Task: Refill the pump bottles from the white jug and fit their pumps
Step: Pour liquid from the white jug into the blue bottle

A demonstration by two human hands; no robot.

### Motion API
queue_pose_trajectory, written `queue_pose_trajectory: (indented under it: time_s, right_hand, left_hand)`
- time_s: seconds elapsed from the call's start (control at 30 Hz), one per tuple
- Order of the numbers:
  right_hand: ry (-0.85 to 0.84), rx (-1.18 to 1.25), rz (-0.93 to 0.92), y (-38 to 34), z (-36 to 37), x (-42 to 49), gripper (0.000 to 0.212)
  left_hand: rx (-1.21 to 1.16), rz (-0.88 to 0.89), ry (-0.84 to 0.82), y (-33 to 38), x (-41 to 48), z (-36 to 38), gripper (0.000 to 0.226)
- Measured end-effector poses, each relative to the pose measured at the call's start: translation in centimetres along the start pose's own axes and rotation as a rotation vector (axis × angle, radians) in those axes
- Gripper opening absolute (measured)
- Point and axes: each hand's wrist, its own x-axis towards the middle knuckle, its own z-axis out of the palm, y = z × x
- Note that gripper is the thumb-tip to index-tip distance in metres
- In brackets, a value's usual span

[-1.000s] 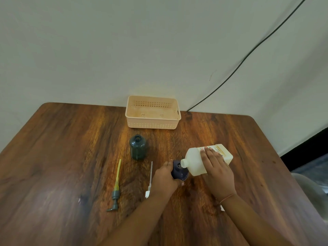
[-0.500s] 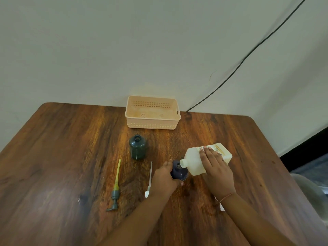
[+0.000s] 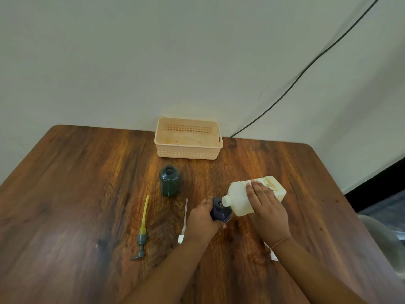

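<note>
My right hand (image 3: 268,211) grips the white jug (image 3: 241,197), tipped on its side with its spout against the mouth of a dark blue pump bottle (image 3: 220,209). My left hand (image 3: 201,218) wraps around that bottle and holds it on the table. A second, dark green bottle (image 3: 169,180) stands upright and uncapped farther back. Two pumps lie flat on the wood: a grey one with a yellow tube (image 3: 142,229) at the left, and a white one with a clear tube (image 3: 183,222) partly hidden by my left hand.
A beige plastic basket (image 3: 188,153) sits at the table's far edge against the wall. A black cable (image 3: 306,69) runs up the wall at the right. A small white object (image 3: 272,256) peeks out beside my right forearm. The wooden table (image 3: 76,183) ends at the right.
The jug has tilted slightly more, its spout settling onto the blue bottle's mouth. Both hands keep their hold and place.
</note>
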Motion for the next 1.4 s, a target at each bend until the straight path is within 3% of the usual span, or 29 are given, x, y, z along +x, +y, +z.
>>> queue_pose_trajectory:
  time_s: [1.13, 1.4]
  right_hand:
    - [0.087, -0.035, -0.036, -0.02, 0.37, 0.05, 0.076]
    - [0.054, 0.085, 0.071, -0.40, 0.82, -0.78, 0.081]
  left_hand:
    - [-0.013, 0.006, -0.010, 0.33, -0.09, -0.47, 0.074]
    - [-0.027, -0.008, -0.009, 0.09, -0.12, -0.21, 0.078]
